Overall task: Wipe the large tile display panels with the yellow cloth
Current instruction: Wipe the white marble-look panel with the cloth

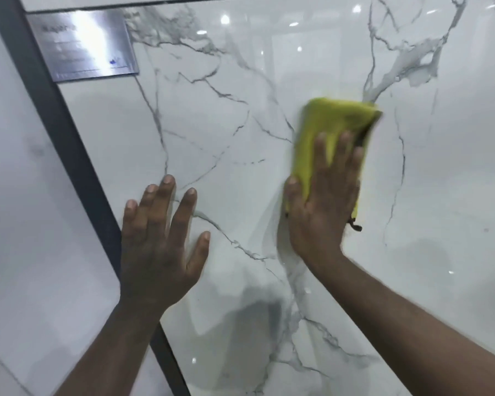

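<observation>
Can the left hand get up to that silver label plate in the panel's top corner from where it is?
Probably yes. The left hand lies flat on the marble panel by the dark frame, and only bare tile shows between it and the silver label plate above.

Single head-worn view, close up — facing the tile panel point(240, 132), camera tilted

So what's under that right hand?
The right hand presses a yellow cloth flat against the white veined tile panel. The cloth's lower part and the tile behind it are covered, so unseen.
</observation>
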`<state>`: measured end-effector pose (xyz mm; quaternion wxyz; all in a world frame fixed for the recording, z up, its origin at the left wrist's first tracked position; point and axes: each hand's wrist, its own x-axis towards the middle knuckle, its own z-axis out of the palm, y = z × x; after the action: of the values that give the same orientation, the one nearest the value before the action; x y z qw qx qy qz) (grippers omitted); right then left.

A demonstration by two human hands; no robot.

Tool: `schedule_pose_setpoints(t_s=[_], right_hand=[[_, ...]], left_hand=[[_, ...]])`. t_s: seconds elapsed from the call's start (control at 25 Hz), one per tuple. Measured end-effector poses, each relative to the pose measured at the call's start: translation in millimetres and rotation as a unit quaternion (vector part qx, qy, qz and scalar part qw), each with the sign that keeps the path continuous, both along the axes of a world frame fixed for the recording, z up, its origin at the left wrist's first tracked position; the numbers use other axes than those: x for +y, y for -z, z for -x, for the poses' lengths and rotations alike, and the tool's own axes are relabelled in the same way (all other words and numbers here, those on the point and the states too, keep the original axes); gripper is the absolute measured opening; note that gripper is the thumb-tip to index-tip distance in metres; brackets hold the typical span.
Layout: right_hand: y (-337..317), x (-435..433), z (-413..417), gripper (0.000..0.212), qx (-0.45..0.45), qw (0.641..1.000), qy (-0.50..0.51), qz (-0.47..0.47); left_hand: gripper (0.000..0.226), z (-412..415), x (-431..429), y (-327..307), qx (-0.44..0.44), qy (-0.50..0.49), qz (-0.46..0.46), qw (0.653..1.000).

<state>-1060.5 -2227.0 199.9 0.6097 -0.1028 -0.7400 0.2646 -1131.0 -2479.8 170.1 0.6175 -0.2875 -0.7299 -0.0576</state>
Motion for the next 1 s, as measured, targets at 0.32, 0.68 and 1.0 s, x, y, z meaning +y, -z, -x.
schedule_pose_setpoints(t_s=[0.32, 0.68, 1.0], right_hand=[[-18, -57, 10, 0.068, -0.002, 0.999, -0.026, 0.018], [-5, -106, 15, 0.069, -0.006, 0.993, -0.058, -0.105], [-5, -136, 8, 0.076, -0.019, 0.986, -0.126, -0.106]], left_hand=[[0.066, 13, -28, 1, 0.016, -0.023, -0.036, 0.999], [0.051, 13, -23, 6, 0.028, 0.005, -0.091, 0.995], [0.051, 4, -32, 11, -0.040, 0.061, -0.121, 0.990]])
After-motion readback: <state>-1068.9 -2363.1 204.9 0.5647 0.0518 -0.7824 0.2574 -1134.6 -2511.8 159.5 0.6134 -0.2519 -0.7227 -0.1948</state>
